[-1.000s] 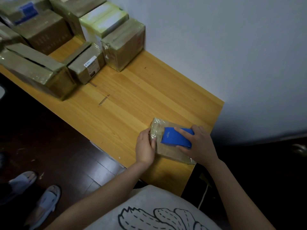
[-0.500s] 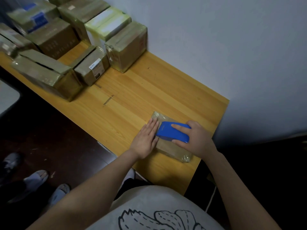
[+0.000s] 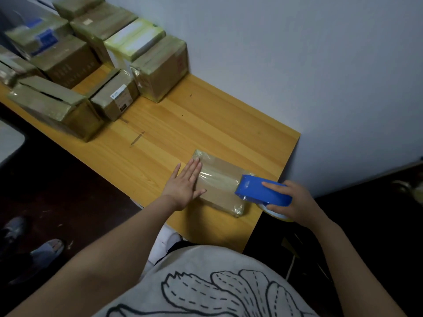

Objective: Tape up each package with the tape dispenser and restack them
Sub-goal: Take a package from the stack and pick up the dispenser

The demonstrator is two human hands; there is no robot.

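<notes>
A flat brown package [image 3: 220, 184] wrapped in clear tape lies near the right front corner of the wooden table [image 3: 183, 124]. My left hand [image 3: 185, 184] presses flat on its left end, fingers straight. My right hand [image 3: 291, 200] grips the blue tape dispenser [image 3: 263, 191], which sits at the package's right end, partly past the table's edge. A strip of clear tape runs along the top of the package from under my left fingers to the dispenser.
Several taped cardboard boxes [image 3: 158, 67] crowd the far left of the table against the wall [image 3: 297, 65]. A small labelled box [image 3: 116, 97] and a long box [image 3: 55, 108] lie nearest. Dark floor and slippers [image 3: 43, 250] lie to the left.
My right hand has drawn the dispenser rightward across the package to its right end, laying tape. My left hand went from gripping the package's left end to pressing flat on it.
</notes>
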